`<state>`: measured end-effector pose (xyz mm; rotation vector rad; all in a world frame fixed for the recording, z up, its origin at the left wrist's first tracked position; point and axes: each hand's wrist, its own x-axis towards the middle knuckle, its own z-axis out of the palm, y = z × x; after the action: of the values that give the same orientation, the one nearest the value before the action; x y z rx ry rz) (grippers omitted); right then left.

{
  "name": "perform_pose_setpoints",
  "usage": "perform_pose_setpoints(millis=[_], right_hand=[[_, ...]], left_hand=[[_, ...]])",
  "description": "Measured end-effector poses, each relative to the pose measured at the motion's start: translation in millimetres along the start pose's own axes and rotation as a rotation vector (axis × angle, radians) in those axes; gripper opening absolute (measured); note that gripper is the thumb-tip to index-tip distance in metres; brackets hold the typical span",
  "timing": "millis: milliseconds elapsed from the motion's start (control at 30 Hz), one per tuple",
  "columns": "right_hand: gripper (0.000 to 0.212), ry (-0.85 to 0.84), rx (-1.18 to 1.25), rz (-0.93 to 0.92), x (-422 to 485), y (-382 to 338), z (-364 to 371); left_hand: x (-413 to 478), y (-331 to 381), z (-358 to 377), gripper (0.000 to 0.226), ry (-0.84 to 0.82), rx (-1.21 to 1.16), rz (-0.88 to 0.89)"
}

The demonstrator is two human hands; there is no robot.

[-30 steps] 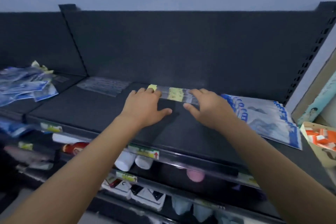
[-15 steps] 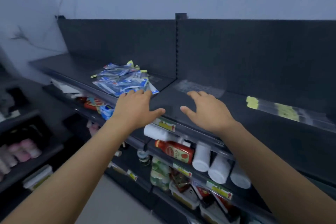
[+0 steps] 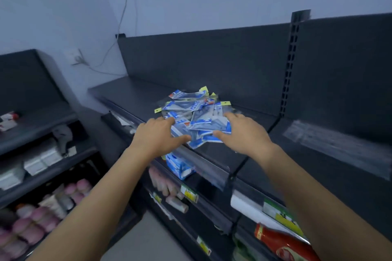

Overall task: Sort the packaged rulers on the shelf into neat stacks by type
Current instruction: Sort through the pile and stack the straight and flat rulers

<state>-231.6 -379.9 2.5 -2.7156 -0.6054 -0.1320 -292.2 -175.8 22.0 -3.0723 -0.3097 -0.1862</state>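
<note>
**A:** Packaged rulers [image 3: 192, 112]: a loose blue heap on the shelf [image 3: 127, 93], dead ahead, packs crossing every way (no shared long axis).

**B:** Hands?

**A:** Left hand [image 3: 158, 133] at the heap's left edge, right hand [image 3: 244, 133] at its right. Fingers are spread and grip nothing. Contact can't be told.

**B:** Which is nearer?

**A:** About level. Likely a two-sided gather. Clear packs [image 3: 331, 144] lie well apart, rightward.

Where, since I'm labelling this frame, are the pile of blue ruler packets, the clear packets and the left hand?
pile of blue ruler packets [image 3: 197, 110]: head view, middle of the heap.
clear packets [image 3: 331, 144]: head view, centre of the stack.
left hand [image 3: 157, 136]: head view, back of the hand.
</note>
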Motion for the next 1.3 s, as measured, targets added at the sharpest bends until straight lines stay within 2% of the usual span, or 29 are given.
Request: perform_pose_setpoints(millis=[300, 533, 667, 767, 833, 900, 1033, 1167, 1300], right_hand=[[0.067, -0.126, -0.001, 0.011, 136.0, -35.4, 37.1], [0.064, -0.139, -0.049, 0.093, 201.8, -68.5, 84.3], [0.066, -0.097, -0.057, 0.260, 223.9, -91.8, 109.0], [0.061, -0.014, -0.095, 0.417, 237.6, -115.8, 119.8], [0.056, 0.027, -0.182, 0.461, 249.1, -132.1, 124.3], [0.055, 0.047, -0.240, 0.462, 260.9, -145.1, 128.3], [0.056, 0.063, -0.270, 0.458, 281.9, -155.3, 140.5], [0.066, 0.017, -0.214, 0.340, 303.7, -142.9, 153.4], [0.068, -0.019, -0.186, 0.354, 321.2, -125.1, 154.5]], left_hand=[[127.6, -74.9, 23.2, 0.071, -0.082, -0.071, -0.080], [211.8, -150.3, 70.8, 0.064, -0.099, -0.150, -0.019], [270.2, -187.1, 97.4, 0.058, -0.145, -0.202, 0.105], [309.7, -201.2, 110.2, 0.054, -0.241, -0.333, 0.259], [331.7, -204.3, 115.6, 0.050, -0.258, -0.332, 0.384], [349.7, -203.9, 121.0, 0.048, -0.267, -0.359, 0.472], [375.9, -194.8, 127.2, 0.041, -0.409, -0.458, 0.554], [395.5, -184.7, 127.0, 0.033, -0.495, -0.432, 0.614], [413.6, -180.3, 128.0, 0.033, -0.630, -0.553, 0.689]])
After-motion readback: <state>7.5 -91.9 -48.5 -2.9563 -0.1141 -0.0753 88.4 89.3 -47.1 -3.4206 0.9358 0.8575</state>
